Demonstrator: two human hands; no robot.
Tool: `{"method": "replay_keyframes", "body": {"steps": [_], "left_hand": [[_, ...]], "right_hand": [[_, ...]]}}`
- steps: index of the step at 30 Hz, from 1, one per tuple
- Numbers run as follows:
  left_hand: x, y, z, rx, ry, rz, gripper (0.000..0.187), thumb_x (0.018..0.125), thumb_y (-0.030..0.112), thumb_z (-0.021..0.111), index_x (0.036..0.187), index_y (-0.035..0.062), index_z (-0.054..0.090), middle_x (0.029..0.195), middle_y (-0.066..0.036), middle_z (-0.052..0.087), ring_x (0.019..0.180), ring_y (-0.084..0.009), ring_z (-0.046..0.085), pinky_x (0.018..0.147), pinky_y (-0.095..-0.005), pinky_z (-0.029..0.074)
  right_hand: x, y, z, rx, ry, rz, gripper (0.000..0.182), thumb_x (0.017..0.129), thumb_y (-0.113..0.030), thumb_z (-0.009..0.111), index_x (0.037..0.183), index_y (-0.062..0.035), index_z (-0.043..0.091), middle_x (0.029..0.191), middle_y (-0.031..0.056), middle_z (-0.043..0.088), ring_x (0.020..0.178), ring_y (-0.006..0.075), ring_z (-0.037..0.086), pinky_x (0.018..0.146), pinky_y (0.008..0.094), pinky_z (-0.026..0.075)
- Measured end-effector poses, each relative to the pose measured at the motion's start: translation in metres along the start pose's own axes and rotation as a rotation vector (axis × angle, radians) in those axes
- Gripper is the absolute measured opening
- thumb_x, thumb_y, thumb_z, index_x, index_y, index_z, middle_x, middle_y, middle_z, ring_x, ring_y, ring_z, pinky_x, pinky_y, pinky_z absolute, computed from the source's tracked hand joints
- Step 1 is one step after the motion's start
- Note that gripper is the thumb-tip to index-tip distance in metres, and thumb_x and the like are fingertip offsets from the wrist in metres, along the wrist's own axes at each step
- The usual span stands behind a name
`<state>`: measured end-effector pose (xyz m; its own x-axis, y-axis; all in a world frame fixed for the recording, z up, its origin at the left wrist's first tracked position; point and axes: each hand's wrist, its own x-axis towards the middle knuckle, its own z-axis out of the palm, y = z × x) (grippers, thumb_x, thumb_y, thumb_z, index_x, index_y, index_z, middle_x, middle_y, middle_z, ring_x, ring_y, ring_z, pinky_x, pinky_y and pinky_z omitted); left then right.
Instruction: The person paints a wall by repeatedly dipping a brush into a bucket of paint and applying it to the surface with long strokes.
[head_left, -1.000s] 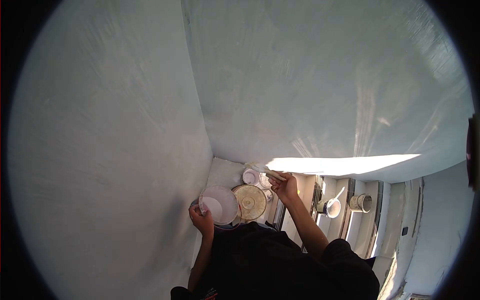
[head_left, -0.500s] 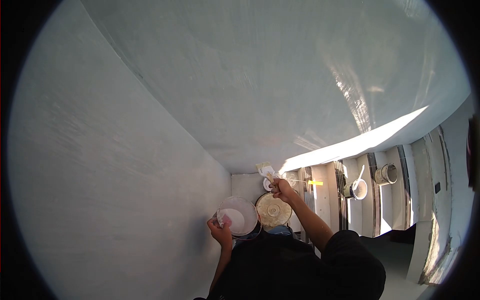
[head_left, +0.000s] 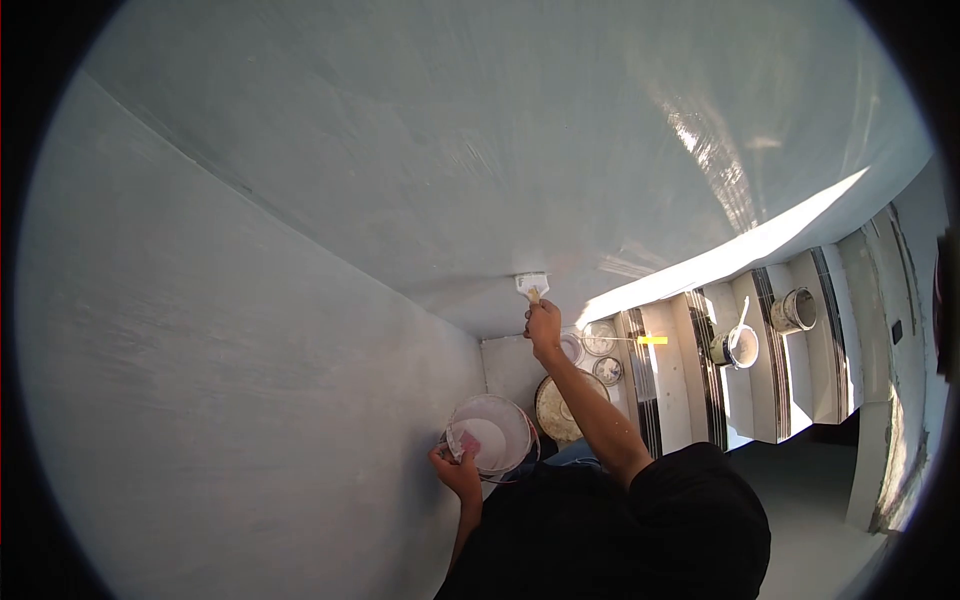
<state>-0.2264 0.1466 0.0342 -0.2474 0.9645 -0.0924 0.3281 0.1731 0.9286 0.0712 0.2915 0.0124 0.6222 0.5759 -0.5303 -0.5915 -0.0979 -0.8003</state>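
No brand, label or writing can be read on any item; the containers are too small and paint-smeared to show markings.

Right hand (head_left: 543, 327): raised at arm's length, fingers wrapped tight around the handle of a paintbrush (head_left: 532, 285). The bristles touch the pale blue-grey wall (head_left: 560, 130) just above the corner where it meets the adjoining wall (head_left: 220, 380).

Left hand (head_left: 457, 471): held close to the body, fingers curled over the rim of a small bucket (head_left: 490, 437). The bucket holds white paint; a pink patch shows on its inner side near the hand.

Surface and room: both walls carry a smooth, faintly streaked coat of pale paint. A bright band of sunlight crosses the lower edge of the far wall. Below lies a staircase (head_left: 680, 370) with light treads and dark edges. On the landing near the corner stand a large round lid (head_left: 558, 410) stained tan and several small paint pots (head_left: 600, 340). A yellow-tipped stick (head_left: 640, 340) lies across a step. Further along, a pot with a ladle (head_left: 738, 345) and a tin (head_left: 795, 310) rest on separate steps, well apart from the hands.
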Motion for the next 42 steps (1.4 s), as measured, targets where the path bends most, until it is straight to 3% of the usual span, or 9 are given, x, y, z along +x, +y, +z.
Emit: {"method": "replay_keyframes", "body": {"steps": [5,10,12,14,16,28,32,37,42], "left_hand": [[0.004,-0.004,-0.004,-0.046,-0.05,-0.08,0.05,0.077,-0.006,0.068,0.12,-0.0016,0.043,0.097,-0.014,0.064,0.086,-0.0175,0.063,0.078,-0.0271,0.048],[0.006,-0.003,-0.007,0.003,-0.065,-0.12,0.05,0.075,-0.009,0.063,0.12,-0.0018,0.043,0.097,-0.013,0.061,0.085,-0.0175,0.061,0.077,-0.028,0.047],[0.007,-0.009,-0.008,-0.016,-0.046,-0.09,0.051,0.074,-0.009,0.063,0.121,-0.0015,0.042,0.096,-0.012,0.059,0.083,-0.0173,0.059,0.076,-0.0283,0.047],[0.004,-0.009,-0.012,-0.021,-0.054,-0.098,0.054,0.074,-0.009,0.062,0.123,-0.0015,0.041,0.097,-0.013,0.059,0.084,-0.0187,0.06,0.077,-0.0295,0.047],[0.005,-0.001,-0.013,-0.023,-0.092,-0.132,0.056,0.073,-0.009,0.06,0.125,-0.0016,0.039,0.1,-0.016,0.059,0.088,-0.0214,0.061,0.08,-0.0317,0.048],[-0.001,0.001,-0.012,-0.011,-0.097,-0.164,0.053,0.073,-0.009,0.059,0.123,-0.0012,0.041,0.099,-0.014,0.056,0.087,-0.0207,0.058,0.077,-0.0311,0.047],[0.0,-0.008,-0.013,-0.025,-0.089,-0.172,0.053,0.075,-0.009,0.06,0.123,-0.0025,0.04,0.101,-0.016,0.059,0.091,-0.0216,0.06,0.081,-0.031,0.048],[-0.003,-0.008,-0.011,-0.079,-0.073,-0.2,0.053,0.074,-0.008,0.06,0.123,-0.0025,0.04,0.101,-0.016,0.058,0.091,-0.0228,0.061,0.084,-0.0322,0.048],[0.0,-0.01,-0.018,0.026,-0.105,-0.225,0.053,0.074,-0.008,0.059,0.123,-0.0022,0.04,0.1,-0.015,0.057,0.088,-0.0213,0.058,0.082,-0.0326,0.047]], "right_hand": [[-0.066,0.021,-0.02,0.066,-0.095,-0.068,0.023,0.1,-0.018,0.057,0.117,-0.0038,0.059,0.068,-0.0041,0.049,0.044,0.0046,0.036,0.039,0.0254,0.03],[-0.006,0.085,-0.055,-0.089,0.023,0.151,0.014,0.095,-0.017,0.057,0.097,-0.0047,0.062,0.067,-0.0015,0.051,0.045,0.0085,0.042,0.039,0.027,0.035],[0.028,0.096,-0.068,-0.299,0.096,0.072,0.03,0.094,-0.017,0.057,0.112,0.0052,0.066,0.071,0.0047,0.059,0.051,0.0145,0.054,0.043,0.0315,0.044],[0.052,0.081,-0.069,-0.254,0.158,0.062,0.026,0.093,-0.015,0.057,0.104,0.0068,0.067,0.07,0.0062,0.059,0.051,0.0156,0.054,0.042,0.0321,0.044],[0.045,0.03,-0.056,-0.109,0.192,-0.078,0.017,0.092,-0.016,0.057,0.082,-0.0032,0.061,0.066,0.0017,0.052,0.051,0.0101,0.047,0.042,0.0291,0.04],[-0.119,-0.16,-0.059,0.246,-0.225,-0.243,0.024,0.1,-0.016,0.057,0.12,-0.0035,0.064,0.07,-0.0058,0.05,0.047,0.0001,0.031,0.042,0.0197,0.023],[-0.079,-0.115,-0.084,0.192,-0.119,-0.078,0.021,0.099,-0.015,0.057,0.112,-0.0029,0.068,0.068,-0.0048,0.049,0.048,0.0019,0.033,0.042,0.0216,0.025],[0.051,0.03,-0.134,-0.088,0.081,0.081,0.013,0.092,-0.015,0.057,0.089,-0.0041,0.064,0.068,-0.0008,0.051,0.046,0.0072,0.038,0.041,0.0246,0.03],[0.08,0.004,-0.094,-0.084,0.177,-0.047,0.014,0.091,-0.013,0.057,0.081,-0.0047,0.063,0.067,-0.0002,0.051,0.047,0.0082,0.039,0.042,0.0263,0.032]]}}
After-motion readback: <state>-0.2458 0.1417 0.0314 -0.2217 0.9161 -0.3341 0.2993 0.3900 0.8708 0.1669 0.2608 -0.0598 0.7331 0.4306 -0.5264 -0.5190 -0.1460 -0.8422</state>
